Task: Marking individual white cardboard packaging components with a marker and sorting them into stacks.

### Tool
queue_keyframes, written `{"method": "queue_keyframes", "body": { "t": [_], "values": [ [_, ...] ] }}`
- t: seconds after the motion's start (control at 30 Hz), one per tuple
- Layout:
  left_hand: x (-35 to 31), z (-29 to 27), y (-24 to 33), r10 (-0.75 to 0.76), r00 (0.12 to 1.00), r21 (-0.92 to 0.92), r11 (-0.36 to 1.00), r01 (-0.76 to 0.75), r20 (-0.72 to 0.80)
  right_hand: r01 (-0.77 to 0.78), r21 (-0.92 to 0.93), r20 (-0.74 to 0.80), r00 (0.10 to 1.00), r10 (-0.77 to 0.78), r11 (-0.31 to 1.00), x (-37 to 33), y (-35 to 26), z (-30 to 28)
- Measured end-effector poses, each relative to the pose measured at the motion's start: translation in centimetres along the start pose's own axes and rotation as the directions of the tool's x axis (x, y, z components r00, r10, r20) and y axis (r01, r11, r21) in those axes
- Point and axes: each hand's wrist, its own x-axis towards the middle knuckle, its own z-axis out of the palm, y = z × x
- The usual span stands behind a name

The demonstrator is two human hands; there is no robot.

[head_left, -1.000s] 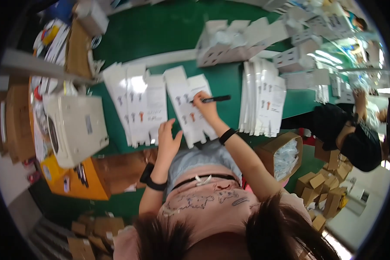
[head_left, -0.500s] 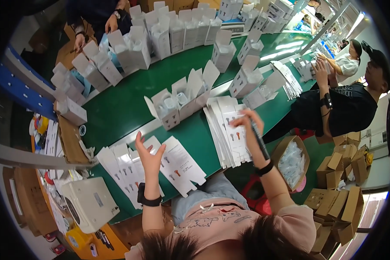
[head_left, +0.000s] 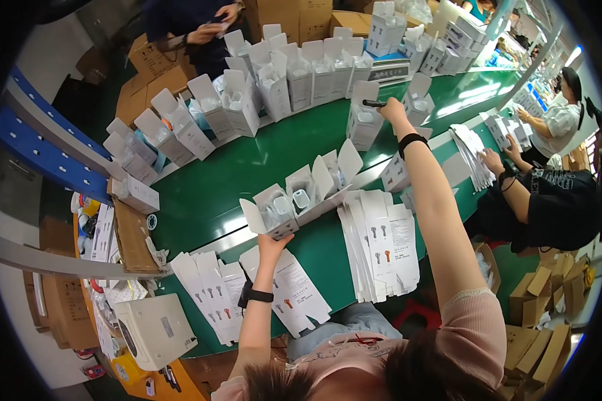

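My left hand grips the near end of an open white box, its fingers partly hidden against the box. Inside that box lie clear plastic wrapping and a white lidded piece. Another open white box stands against its right side. My right hand, on an outstretched arm, is closed around a dark marker pen. It is beside a tall open white box on the green conveyor; whether the fingers touch it I cannot tell.
Flat printed cartons lie stacked on the green table, with more flat cartons left of my lap. A row of open boxes lines the conveyor's far side. Co-workers stand opposite and at right. A beige machine sits at lower left.
My right hand has swung from the flat cartons far forward to the tall box. My left hand has moved from open air onto the near box. The view has shifted.
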Motion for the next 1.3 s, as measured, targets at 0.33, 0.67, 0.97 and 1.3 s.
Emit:
{"method": "queue_keyframes", "body": {
  "t": [0.33,0.67,0.97,1.3],
  "values": [
    [0.6,1.1,1.5,-0.004,0.997,0.054,0.999,0.008,-0.076,-0.065,0.313,0.092,0.995,0.037,0.947,0.8,-2.3,1.5],
    [2.6,6.0,4.0,0.16,0.985,0.133,0.98,-0.15,-0.069,0.494,0.47,-0.335,0.866,-0.37,0.731,-4.6,-8.1,-13.4],
    [-0.3,-4.6,7.0,-0.064,0.963,-0.431,0.9,-0.057,-0.262,0.669,0.692,-0.28,0.593,-0.755,0.269,-13.5,-15.7,-13.5],
    [-2.0,-10.3,7.9,0.071,0.98,0.06,0.996,-0.061,-0.188,0.777,0.538,0.002,0.387,-0.922,0.327,-28.3,-21.5,-3.3]
  ]
}}
